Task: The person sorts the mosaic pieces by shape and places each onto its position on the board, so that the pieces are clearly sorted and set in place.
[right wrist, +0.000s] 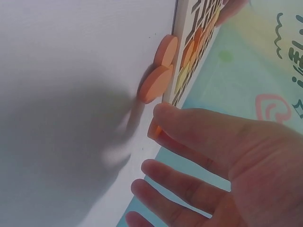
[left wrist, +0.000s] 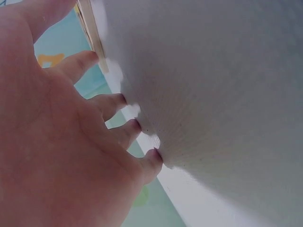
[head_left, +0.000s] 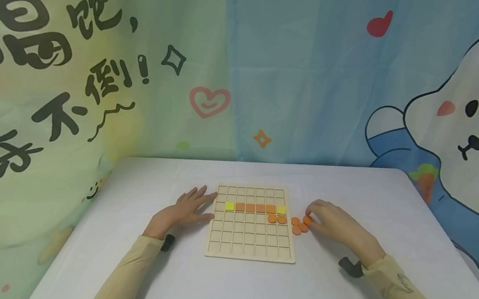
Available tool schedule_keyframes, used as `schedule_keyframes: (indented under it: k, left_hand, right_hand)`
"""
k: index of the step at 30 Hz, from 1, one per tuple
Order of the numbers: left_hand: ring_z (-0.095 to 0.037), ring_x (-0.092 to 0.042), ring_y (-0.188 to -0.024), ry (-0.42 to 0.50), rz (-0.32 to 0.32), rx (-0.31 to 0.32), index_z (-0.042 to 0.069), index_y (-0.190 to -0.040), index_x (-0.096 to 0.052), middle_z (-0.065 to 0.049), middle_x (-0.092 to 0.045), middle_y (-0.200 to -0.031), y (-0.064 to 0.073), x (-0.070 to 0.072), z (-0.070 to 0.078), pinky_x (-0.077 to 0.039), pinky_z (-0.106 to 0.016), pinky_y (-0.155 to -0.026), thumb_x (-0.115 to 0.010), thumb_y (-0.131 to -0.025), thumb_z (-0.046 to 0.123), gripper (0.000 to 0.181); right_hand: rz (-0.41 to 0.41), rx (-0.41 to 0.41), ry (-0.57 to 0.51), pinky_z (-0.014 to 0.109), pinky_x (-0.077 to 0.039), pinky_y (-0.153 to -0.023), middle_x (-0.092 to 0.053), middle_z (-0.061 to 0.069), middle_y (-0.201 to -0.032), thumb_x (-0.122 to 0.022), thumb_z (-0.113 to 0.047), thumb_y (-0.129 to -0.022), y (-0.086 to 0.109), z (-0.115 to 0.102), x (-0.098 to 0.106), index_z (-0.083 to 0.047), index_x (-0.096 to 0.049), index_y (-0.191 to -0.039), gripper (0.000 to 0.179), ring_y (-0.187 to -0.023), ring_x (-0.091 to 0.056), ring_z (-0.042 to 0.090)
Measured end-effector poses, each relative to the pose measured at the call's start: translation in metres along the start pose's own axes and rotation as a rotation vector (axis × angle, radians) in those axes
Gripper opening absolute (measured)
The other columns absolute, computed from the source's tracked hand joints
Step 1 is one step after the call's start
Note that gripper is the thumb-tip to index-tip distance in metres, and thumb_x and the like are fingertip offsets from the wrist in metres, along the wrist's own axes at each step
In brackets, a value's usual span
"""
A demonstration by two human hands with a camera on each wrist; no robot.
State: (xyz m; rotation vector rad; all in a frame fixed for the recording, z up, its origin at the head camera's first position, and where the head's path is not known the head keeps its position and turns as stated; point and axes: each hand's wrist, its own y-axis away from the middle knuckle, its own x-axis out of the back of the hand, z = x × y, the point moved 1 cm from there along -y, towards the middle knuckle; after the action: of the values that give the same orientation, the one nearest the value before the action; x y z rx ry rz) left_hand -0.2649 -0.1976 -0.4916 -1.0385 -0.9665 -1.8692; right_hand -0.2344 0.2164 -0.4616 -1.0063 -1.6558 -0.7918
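The right hand [head_left: 333, 222] pinches 1 orange disc [right wrist: 152, 131] near other discs [head_left: 296, 230] right of the wooden board [head_left: 251, 252], whose left edge the left hand [head_left: 186, 210] touches, fingers spread.

left hand [head_left: 183, 211] spread wide; right hand [head_left: 339, 224] pinching

Matt wood brd [head_left: 252, 241], smooth orng discs [head_left: 297, 230], cloth bkdrp [head_left: 313, 103]
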Motion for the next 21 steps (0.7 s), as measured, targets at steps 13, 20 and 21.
schedule_keyframes:
  k: [13,20,21]
  left_hand:
    - [-0.045,-0.008,-0.155,-0.009,-0.003,0.001,0.026,-0.16,-0.028,-0.016,-0.013,-0.169,0.0,0.0,0.0,-0.01,-0.065,-0.123,-0.055,-0.099,0.053,0.071]
    - [-0.044,-0.007,-0.155,-0.008,-0.002,0.013,0.027,-0.16,-0.028,-0.015,-0.012,-0.169,0.0,0.0,0.001,-0.009,-0.064,-0.124,-0.055,-0.099,0.053,0.071]
    - [-0.044,-0.007,-0.155,-0.006,-0.002,0.012,0.027,-0.16,-0.028,-0.016,-0.012,-0.169,0.0,0.0,0.001,-0.009,-0.065,-0.124,-0.055,-0.099,0.053,0.071]
  right_hand:
    - [-0.009,0.01,0.011,0.05,-0.055,-0.095,-0.069,0.011,-0.113,-0.072,-0.016,-0.091,-0.008,-0.009,0.001,-0.008,-0.073,-0.103,0.014,-0.106,-0.064,0.03]
    - [-0.013,0.012,-0.003,0.049,-0.055,-0.097,-0.068,0.01,-0.114,-0.072,-0.019,-0.092,-0.013,-0.016,0.0,-0.009,-0.073,-0.103,0.015,-0.107,-0.064,0.029]
    - [-0.016,0.016,-0.004,0.048,-0.055,-0.096,-0.068,0.009,-0.113,-0.072,-0.019,-0.092,-0.013,-0.017,-0.001,-0.009,-0.073,-0.103,0.015,-0.106,-0.064,0.028]
